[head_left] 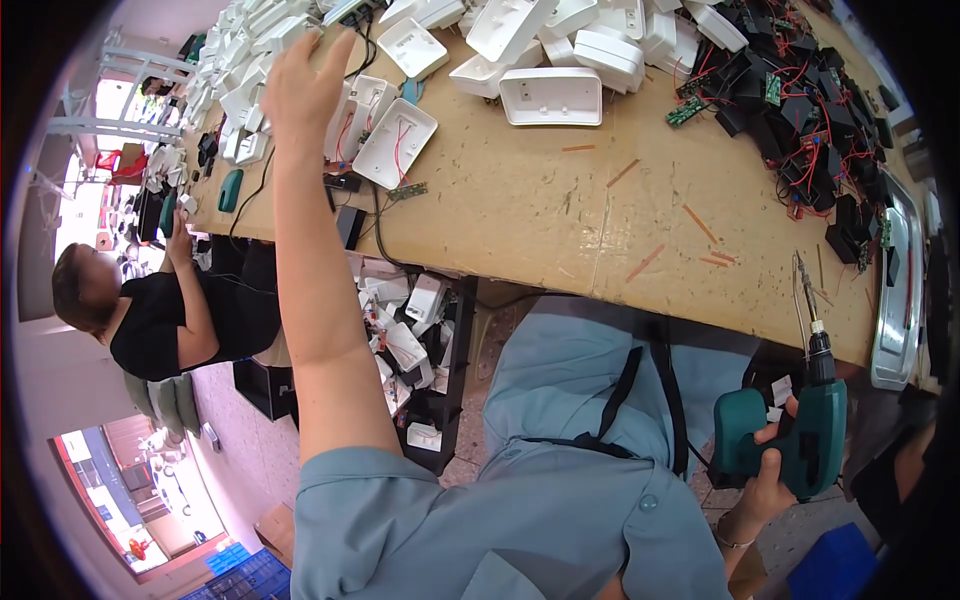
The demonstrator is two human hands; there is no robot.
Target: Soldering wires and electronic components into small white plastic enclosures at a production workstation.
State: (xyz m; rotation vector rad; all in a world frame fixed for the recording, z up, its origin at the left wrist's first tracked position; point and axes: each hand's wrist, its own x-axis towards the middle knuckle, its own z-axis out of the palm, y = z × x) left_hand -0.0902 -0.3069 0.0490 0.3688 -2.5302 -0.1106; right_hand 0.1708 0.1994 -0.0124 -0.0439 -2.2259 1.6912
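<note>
My left hand [302, 85] reaches to the far left of the table, over a heap of white plastic housings [255, 60]; its thumb and fingers are apart, and I see nothing held in them. Near that forearm lies an open white housing [398, 142] with red wires and a small green circuit board [408, 191]. My right hand [770, 480] grips a green soldering gun [822, 430] at the lower right. Its thin metal tip [806, 290] points up over the table's front edge.
Black parts with red wires and circuit boards [800, 130] are piled at right, beside a metal tray [900, 290]. Thin orange strips [645, 263] lie scattered on the table [520, 210]. Below stands a black crate [462, 360] of white parts. A co-worker [190, 310] sits at left.
</note>
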